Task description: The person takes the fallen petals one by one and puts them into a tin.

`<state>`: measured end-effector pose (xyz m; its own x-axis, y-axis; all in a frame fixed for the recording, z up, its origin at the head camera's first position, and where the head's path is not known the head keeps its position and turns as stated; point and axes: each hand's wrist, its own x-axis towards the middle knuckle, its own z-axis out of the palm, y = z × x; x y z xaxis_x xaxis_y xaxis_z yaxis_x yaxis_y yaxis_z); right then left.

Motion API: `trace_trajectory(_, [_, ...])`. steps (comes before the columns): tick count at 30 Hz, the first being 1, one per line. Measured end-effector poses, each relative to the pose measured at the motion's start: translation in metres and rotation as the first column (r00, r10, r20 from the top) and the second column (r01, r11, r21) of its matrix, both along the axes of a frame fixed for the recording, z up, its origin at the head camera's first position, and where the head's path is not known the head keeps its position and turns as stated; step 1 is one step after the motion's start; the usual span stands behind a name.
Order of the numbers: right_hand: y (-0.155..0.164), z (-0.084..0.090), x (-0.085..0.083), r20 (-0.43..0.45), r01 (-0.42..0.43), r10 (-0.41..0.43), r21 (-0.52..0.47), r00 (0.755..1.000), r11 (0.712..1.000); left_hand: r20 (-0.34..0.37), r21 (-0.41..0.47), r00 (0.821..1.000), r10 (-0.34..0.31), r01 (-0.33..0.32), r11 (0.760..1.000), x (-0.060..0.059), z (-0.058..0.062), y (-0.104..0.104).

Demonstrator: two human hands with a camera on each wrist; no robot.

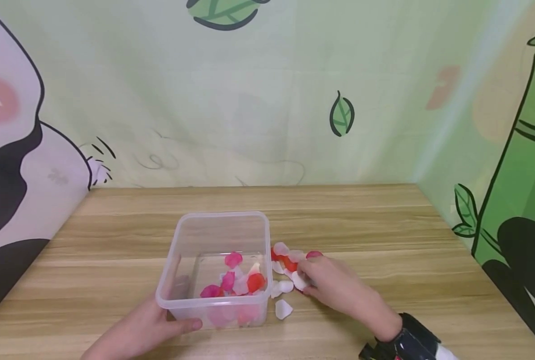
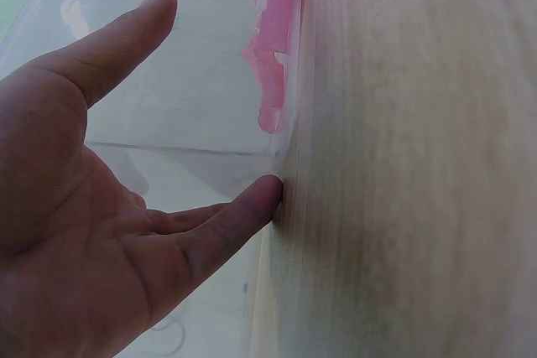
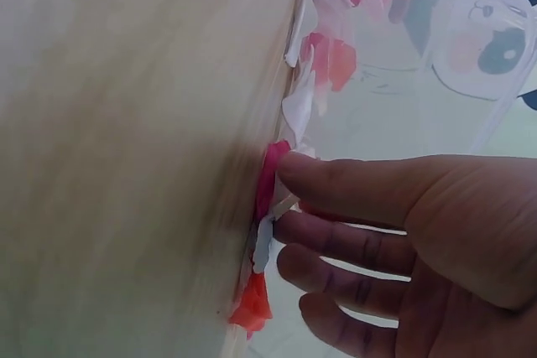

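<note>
A clear plastic box (image 1: 213,225) stands on the table, with pink, red and pale flower petals (image 1: 228,281) inside. My left hand (image 1: 143,325) touches its near left corner, thumb along the front. In the left wrist view, this hand's thumb and fingers (image 2: 243,203) are spread beside the clear wall. Right of the box lies a loose pile of white, red and pink petals (image 1: 290,263). My right hand (image 1: 339,287) reaches into that pile from the right. In the right wrist view, its thumb and index fingertip touch the petals, with a gap between them.
A single white petal (image 1: 283,309) lies apart, near the box's front right corner. The wooden table (image 1: 362,215) runs back to a printed cloth backdrop (image 1: 258,100). A dark band (image 1: 411,340) circles the right wrist.
</note>
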<state>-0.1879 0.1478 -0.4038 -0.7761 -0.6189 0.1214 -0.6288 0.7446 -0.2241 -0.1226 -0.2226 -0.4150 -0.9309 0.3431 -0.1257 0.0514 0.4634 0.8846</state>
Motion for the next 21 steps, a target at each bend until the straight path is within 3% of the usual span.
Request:
trace_trajectory(8, [0.002, 0.008, 0.0, -0.064, 0.001, -0.002, -0.026, 0.998, 1.0, -0.034, -0.017, 0.999, -0.003, 0.002, 1.0, -0.002, 0.0, 0.0])
trace_trajectory(15, [0.005, 0.021, 0.003, -0.097, 0.001, -0.01, -0.087, 0.995, 0.996, -0.116, 0.002, 0.992, -0.047, 0.048, 0.999, 0.0, -0.002, -0.002])
trace_trajectory(21, [0.005, 0.033, 0.008, -0.13, 0.024, -0.037, -0.105, 0.991, 0.994, 0.016, 0.037, 1.0, -0.009, 0.008, 0.999, -0.001, 0.001, -0.001])
